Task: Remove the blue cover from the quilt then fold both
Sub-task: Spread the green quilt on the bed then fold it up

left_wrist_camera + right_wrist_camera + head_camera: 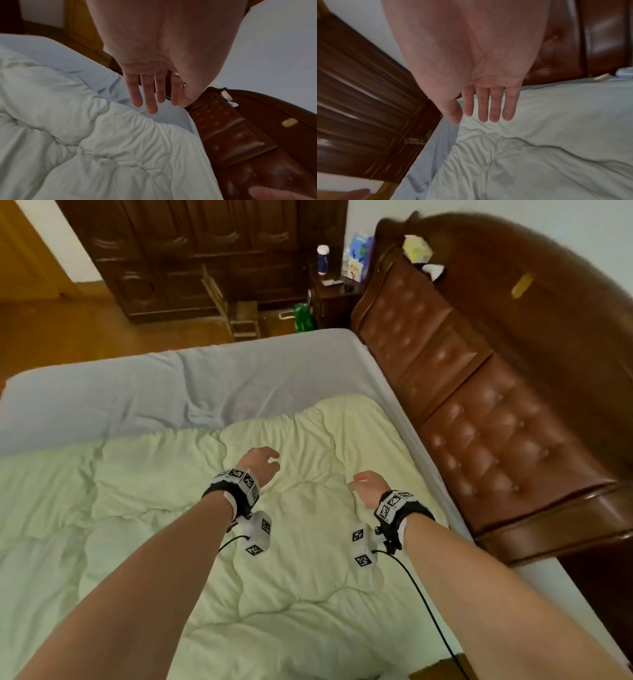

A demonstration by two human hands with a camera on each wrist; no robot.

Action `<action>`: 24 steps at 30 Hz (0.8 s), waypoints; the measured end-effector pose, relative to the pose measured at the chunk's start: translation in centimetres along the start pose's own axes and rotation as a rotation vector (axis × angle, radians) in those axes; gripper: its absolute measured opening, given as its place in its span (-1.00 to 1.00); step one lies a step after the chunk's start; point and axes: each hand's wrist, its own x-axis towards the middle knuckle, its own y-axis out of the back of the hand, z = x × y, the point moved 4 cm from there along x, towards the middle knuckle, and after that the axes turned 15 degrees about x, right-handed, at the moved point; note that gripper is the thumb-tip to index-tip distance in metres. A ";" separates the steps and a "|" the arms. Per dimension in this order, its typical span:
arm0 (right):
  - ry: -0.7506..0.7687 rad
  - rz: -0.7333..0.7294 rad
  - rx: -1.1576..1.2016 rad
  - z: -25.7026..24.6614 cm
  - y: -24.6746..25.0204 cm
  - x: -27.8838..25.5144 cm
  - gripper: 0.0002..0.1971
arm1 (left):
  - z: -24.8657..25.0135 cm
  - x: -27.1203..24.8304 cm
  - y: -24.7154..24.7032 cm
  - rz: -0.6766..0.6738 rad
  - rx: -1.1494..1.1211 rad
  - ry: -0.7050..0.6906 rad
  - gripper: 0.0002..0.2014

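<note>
The quilt [239,525], pale green and stitched in puffy panels, lay spread on the bed [102,398] with no blue cover on it; the grey-blue cloth showing past its far edge at 12 o'clock looked like the bed's sheet, though it could not be told for certain. The cover itself was not to be seen in any view.

Both hands hung over the quilt, holding nothing. The left hand [259,462] had its fingers straight and lightly parted, palm down, near the quilt's far edge. The right hand [368,487] was likewise slack and spread, toward 3 o'clock beside the headboard [479,405].

The step in hand seemed to be the quilt's first fold. To do it well, each hand should probably take a far corner or edge point, well apart from the other, pinching through the full thickness so the filling did not slide. The edge toward the headboard lay rumpled; smoothing it before lifting would likely give a squarer fold. Bringing both hands back evenly would keep the edges matched.
</note>
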 end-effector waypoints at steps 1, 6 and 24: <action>0.025 -0.016 -0.011 -1.2 -0.7 0.7 -0.55 | -0.9 0.5 0.5 0.014 0.002 0.030 -0.65; 0.088 -0.077 -0.100 -5.2 -0.5 4.9 -0.47 | -1.5 3.5 1.3 0.037 0.020 0.110 -0.65; 0.023 -0.027 -0.131 -3.3 16.5 43.9 -0.37 | 21.7 34.8 -16.1 -0.081 -0.049 0.247 -0.55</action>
